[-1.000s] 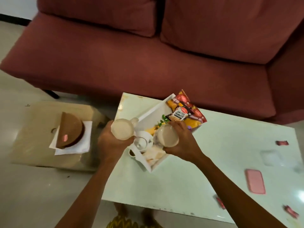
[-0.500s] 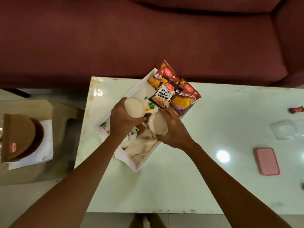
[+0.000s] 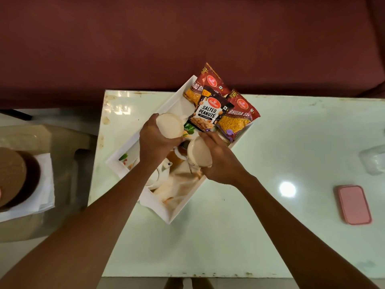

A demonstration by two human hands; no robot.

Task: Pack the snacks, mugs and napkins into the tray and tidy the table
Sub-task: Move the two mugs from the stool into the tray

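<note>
A white rectangular tray (image 3: 125, 152) lies at an angle on the pale green table (image 3: 281, 142). At its far end lie three snack packets: salted peanuts (image 3: 208, 113), one red pack (image 3: 205, 83) and a red bhujia pack (image 3: 239, 119). My left hand (image 3: 153, 142) grips a cream mug (image 3: 169, 125) over the tray's middle. My right hand (image 3: 218, 159) grips a second cream mug (image 3: 199, 154) just beside it. Below them in the tray sit a small white teapot (image 3: 160, 172) and crumpled napkins (image 3: 179, 187).
A pink flat case (image 3: 354, 204) lies on the table at the right, and a clear plastic lid (image 3: 374, 161) near the right edge. A maroon sofa (image 3: 187, 38) stands behind the table. On the left, a low stool holds a brown round object (image 3: 12, 176) on white paper.
The camera view has tilted further down over the table. Both hands have stayed over the tray's middle, each still holding its mug.
</note>
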